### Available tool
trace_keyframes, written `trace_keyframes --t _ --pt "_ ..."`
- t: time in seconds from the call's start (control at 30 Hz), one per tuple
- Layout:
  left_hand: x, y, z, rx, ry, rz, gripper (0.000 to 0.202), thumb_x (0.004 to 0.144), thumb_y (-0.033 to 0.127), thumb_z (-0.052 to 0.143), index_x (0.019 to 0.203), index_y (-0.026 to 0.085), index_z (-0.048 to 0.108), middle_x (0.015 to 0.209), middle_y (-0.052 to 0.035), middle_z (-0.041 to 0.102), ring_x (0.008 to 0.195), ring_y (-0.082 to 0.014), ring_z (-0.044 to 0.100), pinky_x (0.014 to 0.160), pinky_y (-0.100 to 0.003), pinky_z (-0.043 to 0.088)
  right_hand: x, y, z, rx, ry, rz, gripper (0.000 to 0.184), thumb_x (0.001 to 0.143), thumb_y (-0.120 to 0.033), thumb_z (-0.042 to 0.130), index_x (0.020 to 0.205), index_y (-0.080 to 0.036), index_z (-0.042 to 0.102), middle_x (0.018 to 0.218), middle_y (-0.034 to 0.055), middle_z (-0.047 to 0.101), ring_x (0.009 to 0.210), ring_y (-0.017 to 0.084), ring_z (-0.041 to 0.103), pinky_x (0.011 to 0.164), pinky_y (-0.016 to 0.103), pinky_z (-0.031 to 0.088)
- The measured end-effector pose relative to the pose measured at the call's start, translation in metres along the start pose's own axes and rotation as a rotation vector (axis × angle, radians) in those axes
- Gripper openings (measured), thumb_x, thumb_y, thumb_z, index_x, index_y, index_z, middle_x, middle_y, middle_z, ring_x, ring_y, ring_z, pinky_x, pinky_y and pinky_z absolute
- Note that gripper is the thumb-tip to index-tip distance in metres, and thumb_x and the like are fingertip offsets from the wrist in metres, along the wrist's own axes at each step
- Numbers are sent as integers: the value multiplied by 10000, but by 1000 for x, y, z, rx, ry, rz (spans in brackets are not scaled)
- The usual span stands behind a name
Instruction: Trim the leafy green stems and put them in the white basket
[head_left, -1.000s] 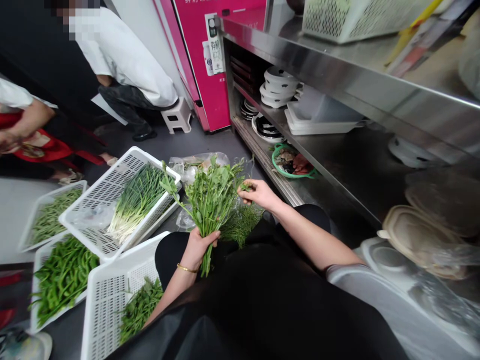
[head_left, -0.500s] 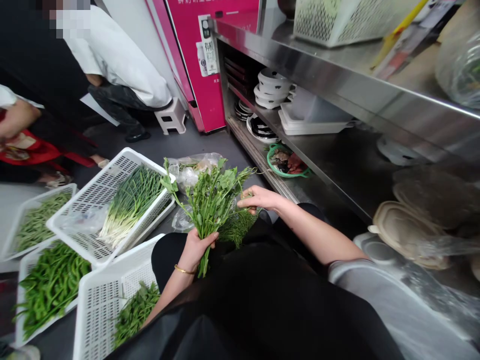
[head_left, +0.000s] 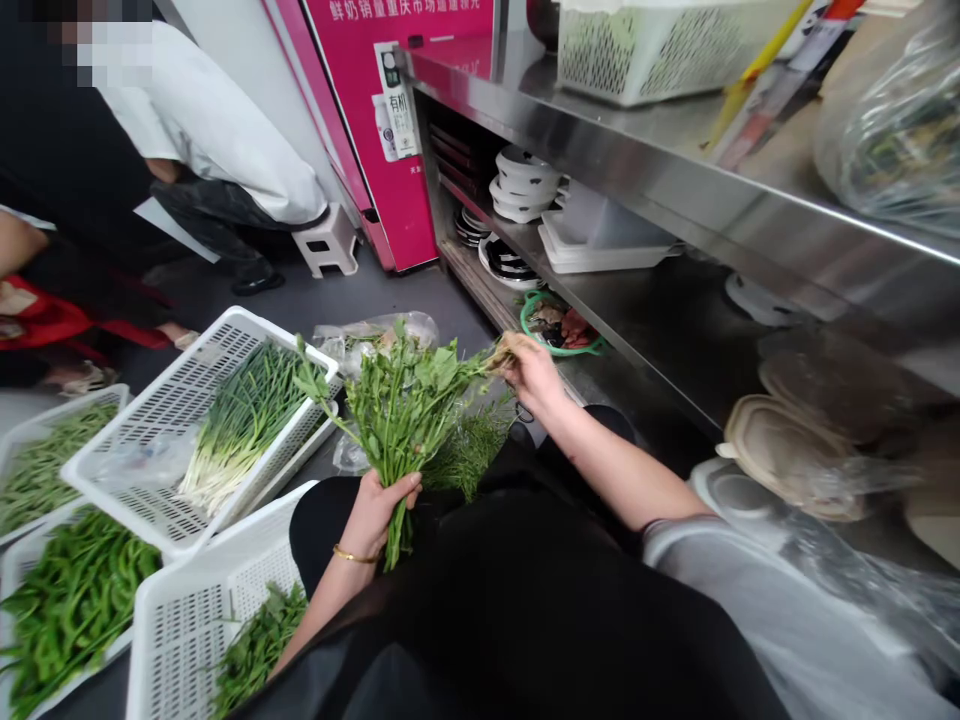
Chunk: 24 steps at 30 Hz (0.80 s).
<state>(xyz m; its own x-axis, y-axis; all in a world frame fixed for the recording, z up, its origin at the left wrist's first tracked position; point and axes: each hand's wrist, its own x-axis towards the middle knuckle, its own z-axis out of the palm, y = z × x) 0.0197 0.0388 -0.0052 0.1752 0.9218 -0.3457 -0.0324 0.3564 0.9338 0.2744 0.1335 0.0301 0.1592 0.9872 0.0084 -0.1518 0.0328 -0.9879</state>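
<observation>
My left hand [head_left: 381,505], with a gold bangle at the wrist, is closed round the stems of a bunch of leafy greens [head_left: 401,405]. Its leaves fan upward and away from me over my lap. At the bunch's right edge my right hand [head_left: 531,372] pinches thin shoot tips; its fingertips are slightly blurred. Finer green sprigs [head_left: 471,445] lie behind and below the bunch, between my knees. Beside my left leg, a white basket [head_left: 180,600] holds more loose greens [head_left: 259,640].
Further left, white baskets hold scallions [head_left: 244,410], green peppers [head_left: 79,600] and green beans [head_left: 56,455]. A clear plastic bag [head_left: 416,325] lies ahead on the floor. Steel shelving [head_left: 637,170] runs along my right, with a green colander [head_left: 534,320] low down. Two people sit at the left.
My right hand has risen and moved slightly away from me, to the bunch's outer tips. The left hand keeps its grip. The whole view has shifted a little.
</observation>
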Motion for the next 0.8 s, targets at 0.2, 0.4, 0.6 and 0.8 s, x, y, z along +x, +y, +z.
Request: trace_keyframes --t 0.2,0.4,0.6,0.8 --pt "0 4 -1 -91 -14 -29 266 655 254 724 860 110 633 459 39 515 392 -67 416 387 -182 298 15 -40 -63 218 58 -64 424 734 -607 531 645 -223 377 476 -79 328 385 53 310 394 201 271" --pt "2 0 -6 -105 4 -25 247 656 261 715 558 142 522 430 24 493 386 -69 418 383 -189 304 -13 -54 -95 -51 -293 -1 324 753 -507 568 654 -208 494 446 -70 381 359 61 332 362 210 265" --pt "2 6 1 -91 -20 -36 264 659 265 713 535 149 511 428 23 486 378 -69 411 367 -189 295 -35 -34 -28 -521 -583 -269 226 837 -284 477 910 -169 658 942 54 640 663 102 607 657 266 498" --pt "-5 10 3 -136 -18 -32 238 662 236 719 560 132 531 459 27 495 395 -52 419 386 -175 304 10 -42 5 -877 -619 -684 359 903 -232 390 1235 -225 525 1213 56 561 1106 161 522 912 317 432"
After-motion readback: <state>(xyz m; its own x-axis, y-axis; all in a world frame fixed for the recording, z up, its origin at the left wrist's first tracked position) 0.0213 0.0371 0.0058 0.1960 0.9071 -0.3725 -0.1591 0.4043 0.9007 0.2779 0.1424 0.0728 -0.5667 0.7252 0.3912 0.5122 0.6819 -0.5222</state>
